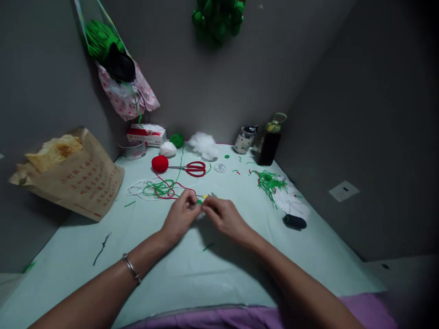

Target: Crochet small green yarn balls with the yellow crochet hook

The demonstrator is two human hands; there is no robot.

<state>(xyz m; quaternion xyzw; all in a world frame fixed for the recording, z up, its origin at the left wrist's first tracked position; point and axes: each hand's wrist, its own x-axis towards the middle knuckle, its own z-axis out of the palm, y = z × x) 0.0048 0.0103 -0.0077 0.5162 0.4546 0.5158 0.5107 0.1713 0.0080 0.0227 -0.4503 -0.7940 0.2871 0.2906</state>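
Above the middle of the table, my left hand [181, 214] pinches a small green yarn piece [199, 202]. My right hand [226, 217] is closed at the same piece, its fingertips meeting the left ones; the fingers mostly hide it. A thin tool with a yellow part [205, 196] shows just beyond the fingertips; whether it is held or lies on the table I cannot tell. Loose red, green and white yarn [160, 188] lies tangled beyond my left hand. Behind it are a red yarn ball [159, 163] and red-handled scissors [195, 169].
A paper bag with flatbread [85, 176] stands at left. Along the back are a white yarn ball [168, 149], a green ball [176, 140], white stuffing [203, 145], a cup [243, 140] and a bottle [269, 146]. Green clippings [269, 182] and a dark cylinder [295, 222] lie at right.
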